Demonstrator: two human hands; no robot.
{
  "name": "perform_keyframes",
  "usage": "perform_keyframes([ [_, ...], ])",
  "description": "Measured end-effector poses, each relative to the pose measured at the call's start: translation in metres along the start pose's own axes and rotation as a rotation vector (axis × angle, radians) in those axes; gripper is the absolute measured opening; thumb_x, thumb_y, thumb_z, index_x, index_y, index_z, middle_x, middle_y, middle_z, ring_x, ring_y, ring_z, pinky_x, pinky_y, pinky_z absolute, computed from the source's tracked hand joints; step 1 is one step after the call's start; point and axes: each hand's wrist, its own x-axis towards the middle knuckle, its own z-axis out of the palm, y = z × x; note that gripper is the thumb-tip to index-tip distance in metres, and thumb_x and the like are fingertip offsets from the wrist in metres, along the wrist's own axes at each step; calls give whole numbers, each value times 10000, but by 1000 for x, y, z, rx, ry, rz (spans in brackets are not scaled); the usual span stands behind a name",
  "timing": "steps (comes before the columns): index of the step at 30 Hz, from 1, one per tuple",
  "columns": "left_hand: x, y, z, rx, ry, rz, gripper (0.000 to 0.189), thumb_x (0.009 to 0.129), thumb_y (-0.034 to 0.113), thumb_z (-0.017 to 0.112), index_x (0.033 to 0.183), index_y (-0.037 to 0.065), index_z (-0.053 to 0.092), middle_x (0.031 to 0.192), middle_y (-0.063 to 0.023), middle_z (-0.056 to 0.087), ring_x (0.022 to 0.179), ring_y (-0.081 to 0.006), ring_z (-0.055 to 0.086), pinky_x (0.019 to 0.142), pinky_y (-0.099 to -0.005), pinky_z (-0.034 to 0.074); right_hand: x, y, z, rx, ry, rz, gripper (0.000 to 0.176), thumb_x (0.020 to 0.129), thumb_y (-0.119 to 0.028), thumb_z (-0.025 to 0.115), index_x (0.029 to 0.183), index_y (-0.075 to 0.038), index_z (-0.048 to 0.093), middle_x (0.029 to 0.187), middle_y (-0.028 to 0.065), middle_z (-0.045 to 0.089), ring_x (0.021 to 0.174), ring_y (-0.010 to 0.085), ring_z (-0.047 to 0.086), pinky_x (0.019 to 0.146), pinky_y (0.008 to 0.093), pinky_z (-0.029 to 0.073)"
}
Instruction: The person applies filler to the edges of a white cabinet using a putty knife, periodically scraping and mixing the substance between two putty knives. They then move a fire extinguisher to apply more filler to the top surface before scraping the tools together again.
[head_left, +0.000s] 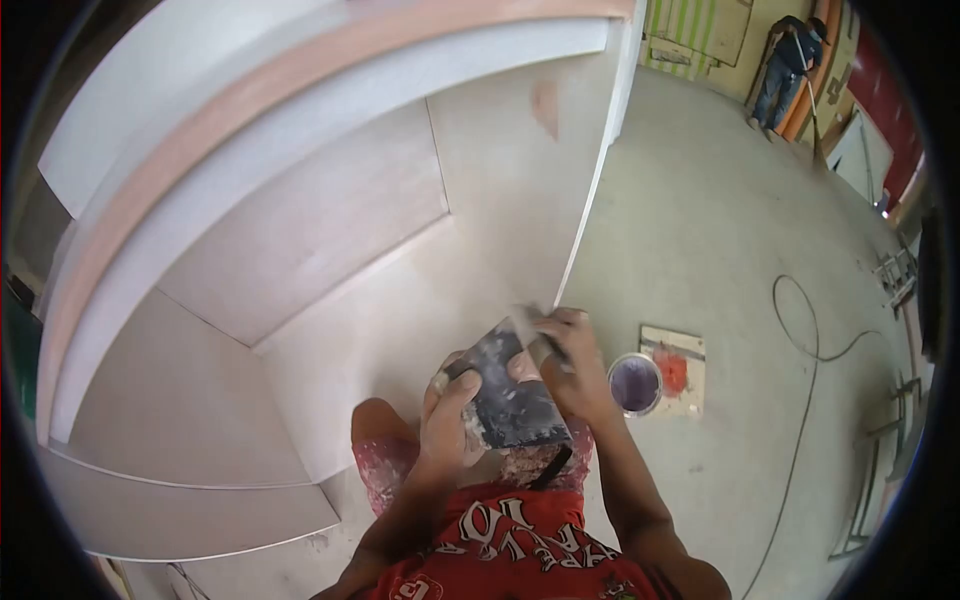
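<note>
My left hand (452, 405) is closed on the left edge of a dark rectangular board (515, 408) smeared with pale filler, its thumb lying on top. The board is held over my lap. At the board's upper right, my right hand (572, 350) is wrapped round a putty knife (526, 326), whose pale blade is smeared by motion. The knife overlaps the board's far edge in this view.
A white curved cabinet (340, 320) with a pinkish band rises in front and to the left. On the floor at right, a tub of purple paste (636, 386) stands beside a red-stained board (685, 375). A cable (797, 450) runs farther right. A person (785, 75) with a broom works at the back.
</note>
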Motion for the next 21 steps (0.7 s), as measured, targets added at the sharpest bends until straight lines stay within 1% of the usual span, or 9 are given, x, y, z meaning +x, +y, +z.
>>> perform_keyframes([
  [2, 12, -9, -6, -115, -131, 97, 403, 960, 177, 540, 1308, -7, 453, 1188, -166, 587, 1029, -276, 647, 900, -440, 550, -16, 13, -1, 949, 555, 538, 325, 880, 7, 579, 1199, -33, 537, 1142, 97, 586, 1054, 261, 586, 920, 354, 474],
  [3, 18, -12, 7, -103, -129, 107, 403, 960, 177, 540, 1308, -7, 453, 1188, -166, 587, 1029, -276, 647, 900, -440, 550, -11, 12, -15, 963, 553, 531, 325, 880, 7, 579, 1199, -33, 537, 1142, 97, 586, 1054, 261, 586, 920, 354, 474],
  [5, 29, -19, 34, 108, 63, 394, 535, 932, 178, 592, 1398, 18, 385, 1244, -197, 552, 1023, -325, 650, 907, -475, 548, -2, -3, -54, 1817, 764, 790, 300, 894, -47, 570, 1191, -27, 534, 1058, 69, 616, 1014, 230, 617, 883, 354, 505],
  [6, 33, -21, 32, 191, -18, 449, 517, 952, 137, 555, 1419, 17, 370, 1314, -205, 508, 1203, -372, 553, 1068, -517, 414, -5, -2, -65, 1836, 531, 768, 292, 897, -100, 582, 1173, -15, 541, 1001, 92, 633, 979, 213, 643, 819, 361, 540],
  [11, 61, -14, 29, 868, -278, 765, 521, 914, -58, 509, 1398, 123, 444, 1406, -212, 439, 1315, -408, 464, 1098, -537, 379, 24, -13, -73, 1577, 169, 1011, 332, 876, -126, 621, 1180, -8, 556, 972, 105, 632, 895, 226, 665, 653, 361, 555],
  [13, 60, -8, 25, 1188, -377, 816, 655, 811, -174, 544, 1364, 175, 503, 1419, -203, 435, 1341, -434, 429, 1108, -521, 370, 23, 1, -74, 1081, 113, 904, 344, 873, -112, 654, 1182, 9, 564, 967, 102, 640, 866, 221, 667, 627, 351, 551],
  [15, 47, 6, 2, 1304, -364, 798, 704, 737, -204, 566, 1343, 153, 538, 1417, -192, 443, 1349, -438, 417, 1106, -508, 377, 38, 10, -84, 1123, 27, 883, 370, 854, -76, 694, 1190, 12, 567, 1011, 121, 636, 884, 219, 657, 668, 352, 554],
  [17, 33, 15, -19, 1554, -363, 465, 721, 718, -219, 529, 1347, 134, 538, 1403, -207, 458, 1347, -427, 426, 1096, -494, 389, 62, 5, -97, 1557, 100, 883, 413, 835, -42, 707, 1212, 11, 547, 1086, 142, 613, 943, 218, 638, 782, 320, 527],
  [21, 21, 4, -27, 1304, -239, 593, 716, 734, -229, 473, 1360, 115, 525, 1389, -218, 476, 1323, -417, 454, 1089, -470, 397, 134, -30, -123, 561, 210, 141, 418, 888, 53, 534, 1303, 18, 505, 1244, 152, 570, 1051, 253, 604, 922, 330, 457],
])
